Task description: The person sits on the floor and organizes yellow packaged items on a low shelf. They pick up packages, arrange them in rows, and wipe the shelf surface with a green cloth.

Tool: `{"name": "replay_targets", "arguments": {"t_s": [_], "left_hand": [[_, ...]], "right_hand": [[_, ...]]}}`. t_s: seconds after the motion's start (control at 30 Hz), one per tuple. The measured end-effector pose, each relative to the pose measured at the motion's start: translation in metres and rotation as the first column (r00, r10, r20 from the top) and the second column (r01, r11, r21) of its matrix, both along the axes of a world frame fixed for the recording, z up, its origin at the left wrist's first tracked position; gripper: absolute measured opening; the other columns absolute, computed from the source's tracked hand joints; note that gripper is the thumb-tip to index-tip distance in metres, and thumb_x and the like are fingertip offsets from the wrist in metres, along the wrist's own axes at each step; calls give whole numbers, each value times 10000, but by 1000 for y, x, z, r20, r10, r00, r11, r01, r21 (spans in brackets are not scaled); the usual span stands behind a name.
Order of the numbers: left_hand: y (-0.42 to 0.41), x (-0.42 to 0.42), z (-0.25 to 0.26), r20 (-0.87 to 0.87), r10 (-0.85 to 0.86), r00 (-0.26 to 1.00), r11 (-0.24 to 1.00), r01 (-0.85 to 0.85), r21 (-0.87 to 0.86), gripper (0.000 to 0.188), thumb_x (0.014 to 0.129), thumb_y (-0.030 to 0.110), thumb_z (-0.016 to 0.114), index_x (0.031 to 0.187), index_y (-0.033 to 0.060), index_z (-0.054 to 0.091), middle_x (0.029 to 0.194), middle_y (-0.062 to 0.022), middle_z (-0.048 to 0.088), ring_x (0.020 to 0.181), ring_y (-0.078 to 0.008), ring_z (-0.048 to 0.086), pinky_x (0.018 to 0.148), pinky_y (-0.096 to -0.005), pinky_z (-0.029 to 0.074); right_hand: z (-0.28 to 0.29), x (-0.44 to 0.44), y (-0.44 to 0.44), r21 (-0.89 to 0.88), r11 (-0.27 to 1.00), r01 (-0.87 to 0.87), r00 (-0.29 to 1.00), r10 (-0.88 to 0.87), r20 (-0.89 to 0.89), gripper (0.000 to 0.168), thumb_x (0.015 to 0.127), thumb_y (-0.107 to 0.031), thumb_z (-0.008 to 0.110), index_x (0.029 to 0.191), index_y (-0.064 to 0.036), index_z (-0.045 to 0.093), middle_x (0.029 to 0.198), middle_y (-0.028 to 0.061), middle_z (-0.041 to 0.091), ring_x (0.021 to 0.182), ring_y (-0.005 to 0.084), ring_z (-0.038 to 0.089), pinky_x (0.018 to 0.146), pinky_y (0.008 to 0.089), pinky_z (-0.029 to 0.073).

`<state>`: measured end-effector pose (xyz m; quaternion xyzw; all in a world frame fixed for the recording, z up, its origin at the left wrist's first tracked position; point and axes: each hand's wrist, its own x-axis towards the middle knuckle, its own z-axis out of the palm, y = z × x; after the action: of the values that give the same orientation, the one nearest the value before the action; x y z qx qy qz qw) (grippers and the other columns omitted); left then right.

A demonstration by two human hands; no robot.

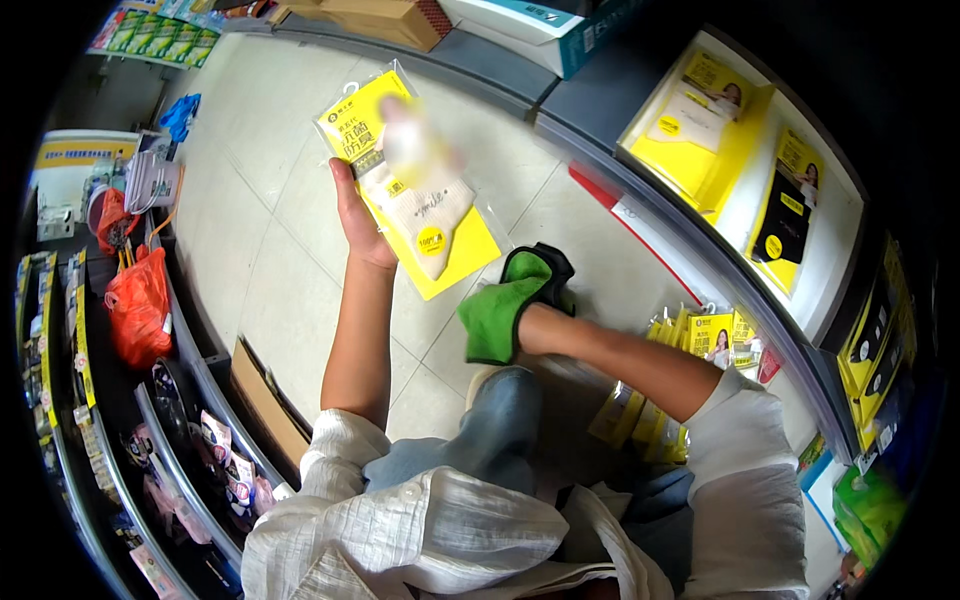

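My left hand (366,231) grips the side of a yellow sock packet (463,251) in clear plastic with a small white hanger hook at its top. A cream ribbed sock (420,214) with a round yellow sticker shows on its front, and part of the card is blurred. Lower and to the right, my right hand (531,324) holds a green cloth with black edging (491,315). Most of its fingers are hidden by the folds. The cloth is apart from the packet.
At right, a grey shelf (581,120) carries a white tray (832,281) with two sock packets. More yellow packets (709,334) hang below. Shelving with goods (202,360) and a red plastic bag (142,304) run along the left. Tiled floor (247,150) lies between.
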<state>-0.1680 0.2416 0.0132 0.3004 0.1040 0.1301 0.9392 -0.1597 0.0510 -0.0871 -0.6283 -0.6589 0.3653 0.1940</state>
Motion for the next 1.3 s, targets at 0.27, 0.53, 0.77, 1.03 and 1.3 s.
{"name": "replay_targets", "arguments": {"t_s": [0.27, 0.53, 0.77, 1.03, 1.3], "left_hand": [[-41, 53, 43, 152, -344, 927, 935, 352, -33, 720, 793, 558, 375, 1315, 88, 217, 1290, -223, 308, 1158, -386, 351, 949, -496, 295], [-115, 143, 87, -319, -392, 863, 837, 478, 266, 539, 836, 451, 431, 1196, 51, 400, 1129, -137, 510, 968, -240, 547, 825, -353, 451], [-174, 230, 70, -556, -70, 828, 493, 514, 702, 422, 756, 22, 591, 1148, 8, 436, 1043, -170, 534, 886, -204, 573, 773, -280, 473], [-176, 230, 10, -617, 302, 727, 239, 569, 787, 398, 756, 48, 582, 1140, 51, 477, 1121, -140, 513, 941, -170, 554, 790, -244, 444], [-172, 228, 6, -494, 275, 825, -248, 557, 792, 438, 787, 165, 547, 1203, 72, 449, 1234, -126, 435, 1039, -204, 497, 839, -271, 418]], "right_hand": [[110, 121, -55, -422, 887, 190, 949, -276, -154, 485, 651, -207, 532, 1098, -19, 523, 853, 109, 605, 721, 193, 570, 608, 313, 453], [145, 148, -115, -146, 524, 839, 181, -523, -833, 291, 798, -232, 570, 974, -5, 525, 767, 44, 605, 588, 85, 520, 550, 205, 412], [145, 207, -154, -189, 202, 961, 104, -897, -430, 307, 868, -313, 442, 860, -19, 530, 646, 64, 584, 398, 75, 370, 356, 215, 292], [130, 250, -206, -133, 64, 989, 52, -994, -96, 300, 812, -293, 460, 959, -55, 568, 667, 24, 590, 474, 72, 421, 432, 210, 352], [130, 238, -231, -178, 78, 981, 72, -996, -44, 243, 782, -226, 471, 915, -59, 588, 693, 15, 589, 520, 82, 465, 470, 229, 392]]}}
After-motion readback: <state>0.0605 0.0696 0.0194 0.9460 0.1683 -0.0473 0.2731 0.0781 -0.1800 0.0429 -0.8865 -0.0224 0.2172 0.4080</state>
